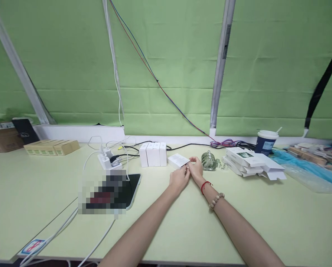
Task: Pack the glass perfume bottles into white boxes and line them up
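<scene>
Both my hands meet over the middle of the table at the near right end of a small white box [178, 160] with printing on its top. My left hand [179, 178] has its fingers closed at the box's near edge. My right hand [196, 168] has its fingers bent round the right corner of the box, with a red string and a beaded bracelet on that arm. The exact grip of the fingertips is too small to make out. Several upright white boxes [153, 154] stand to the left. Just right of my right hand is a clear glass jar [208, 161], with small clear pieces [222, 164] beside it.
Flattened white cartons [244, 161] are piled on the right, near a lidded paper cup [265, 142] and blue plastic [302, 163]. Leftward lie a tablet [131, 191], a power strip [106, 161] with cables, and yellowish boxes [51, 147]. Cables [188, 145] run along the back.
</scene>
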The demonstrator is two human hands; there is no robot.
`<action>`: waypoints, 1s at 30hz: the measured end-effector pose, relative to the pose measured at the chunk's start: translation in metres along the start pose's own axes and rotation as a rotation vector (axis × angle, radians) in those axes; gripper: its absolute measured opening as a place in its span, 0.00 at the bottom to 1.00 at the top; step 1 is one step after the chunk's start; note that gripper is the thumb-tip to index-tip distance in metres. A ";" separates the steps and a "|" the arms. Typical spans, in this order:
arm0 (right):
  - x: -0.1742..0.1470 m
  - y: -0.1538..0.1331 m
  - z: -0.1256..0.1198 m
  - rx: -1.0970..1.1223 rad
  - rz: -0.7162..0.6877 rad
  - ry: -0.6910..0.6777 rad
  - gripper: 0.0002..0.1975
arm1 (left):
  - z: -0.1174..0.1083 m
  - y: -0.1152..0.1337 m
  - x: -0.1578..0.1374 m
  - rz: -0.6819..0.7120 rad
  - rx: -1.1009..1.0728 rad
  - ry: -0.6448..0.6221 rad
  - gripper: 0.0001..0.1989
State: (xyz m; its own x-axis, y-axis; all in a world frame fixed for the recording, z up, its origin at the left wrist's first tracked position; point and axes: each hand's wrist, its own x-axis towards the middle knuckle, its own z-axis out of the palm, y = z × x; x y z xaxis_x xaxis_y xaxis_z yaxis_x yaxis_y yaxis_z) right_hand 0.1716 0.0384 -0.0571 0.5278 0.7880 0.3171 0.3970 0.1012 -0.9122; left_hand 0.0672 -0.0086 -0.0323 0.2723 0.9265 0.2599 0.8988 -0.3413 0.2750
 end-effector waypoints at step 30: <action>-0.013 -0.015 -0.021 -0.431 -0.355 -0.194 0.17 | -0.002 -0.022 0.013 -0.189 -0.021 0.037 0.22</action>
State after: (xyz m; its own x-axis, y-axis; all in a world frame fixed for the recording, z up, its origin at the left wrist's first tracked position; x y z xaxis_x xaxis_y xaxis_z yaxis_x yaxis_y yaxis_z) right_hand 0.1745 0.0137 -0.0421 0.1766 0.8517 0.4934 0.8149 0.1547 -0.5586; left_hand 0.0503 0.0102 -0.0331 0.0857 0.9682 0.2351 0.9252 -0.1649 0.3417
